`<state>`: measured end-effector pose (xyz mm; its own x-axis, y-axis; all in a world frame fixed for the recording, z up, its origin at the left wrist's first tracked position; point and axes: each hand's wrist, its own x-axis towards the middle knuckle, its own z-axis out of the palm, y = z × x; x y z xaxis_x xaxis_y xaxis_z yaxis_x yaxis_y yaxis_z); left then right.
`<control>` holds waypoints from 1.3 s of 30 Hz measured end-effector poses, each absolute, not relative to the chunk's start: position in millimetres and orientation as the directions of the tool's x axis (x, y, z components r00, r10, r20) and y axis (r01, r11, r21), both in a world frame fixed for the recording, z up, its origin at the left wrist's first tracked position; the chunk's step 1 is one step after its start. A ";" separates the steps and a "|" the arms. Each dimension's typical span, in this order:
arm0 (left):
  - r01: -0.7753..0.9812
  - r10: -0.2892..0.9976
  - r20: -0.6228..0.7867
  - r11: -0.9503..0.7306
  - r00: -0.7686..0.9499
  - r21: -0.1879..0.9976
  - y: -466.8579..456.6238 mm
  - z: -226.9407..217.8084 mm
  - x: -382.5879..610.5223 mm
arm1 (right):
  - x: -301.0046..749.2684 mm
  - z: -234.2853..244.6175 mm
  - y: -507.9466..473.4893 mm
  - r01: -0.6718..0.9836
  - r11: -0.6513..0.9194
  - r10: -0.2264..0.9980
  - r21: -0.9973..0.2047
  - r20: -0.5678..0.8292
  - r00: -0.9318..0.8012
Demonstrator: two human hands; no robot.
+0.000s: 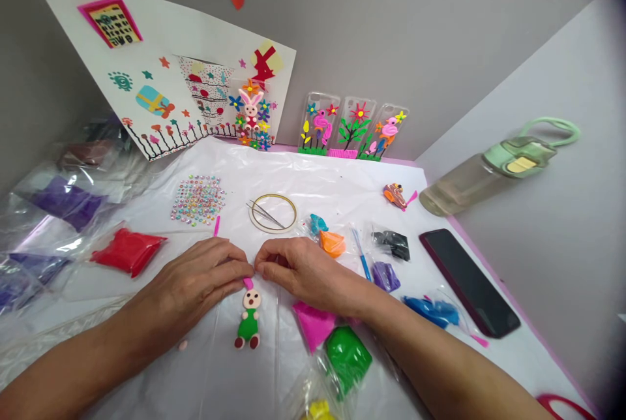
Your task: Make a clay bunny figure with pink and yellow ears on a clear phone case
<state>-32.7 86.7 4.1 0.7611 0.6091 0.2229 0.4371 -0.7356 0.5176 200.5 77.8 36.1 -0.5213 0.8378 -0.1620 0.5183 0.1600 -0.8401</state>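
Observation:
A small clay figure (249,324) lies face up on the white-covered table, with a cream head, green body and brown feet. A pink clay piece (248,283) sits at the top of its head. My left hand (208,268) is closed, its fingertips on that pink piece. Just right of it, my right hand (298,269) pinches thumb and forefinger together above the head; anything between them is too small to make out. The fingertips of both hands nearly meet. A tiny cream clay bit (182,345) rests near my left forearm.
Clay packs surround my hands: red (130,250), pink (314,325), green (347,358), orange (332,244). Behind are gems (198,200) and a bangle (295,211) with thin metal tools. At right lie a phone (469,282) and a bottle (469,175). Decorated phone cases (359,126) lean on the wall.

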 end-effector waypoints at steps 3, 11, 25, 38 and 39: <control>0.430 0.611 0.224 -0.730 0.759 0.531 87.2 5.9 -32.1 | 200.5 36.6 78.1 0.515 0.156 0.835 -0.843 -0.166 -0.525; 0.428 0.631 0.202 -0.693 0.749 0.580 87.0 4.2 -31.9 | 200.4 40.9 79.7 0.393 0.038 0.834 -0.919 -0.188 -0.518; 0.506 0.753 0.392 -0.650 0.529 0.567 59.1 18.9 -15.6 | 180.4 55.0 61.6 -0.444 -0.495 0.854 -0.747 -0.324 -0.408; 0.506 0.742 0.447 -0.669 0.501 0.544 58.6 24.8 -10.2 | 177.2 49.7 54.5 -0.270 -0.296 0.895 -0.916 -0.167 -0.414; 0.501 0.744 0.445 -0.666 0.498 0.552 59.0 24.9 -10.5 | 178.6 51.2 55.4 -0.218 -0.252 0.898 -0.943 -0.144 -0.416</control>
<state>-10.5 59.0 24.9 0.4984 0.7441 0.4448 0.5015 -0.6660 0.5522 178.6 55.4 51.2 -0.4163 0.8978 -0.1438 -0.2183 -0.2522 -0.9427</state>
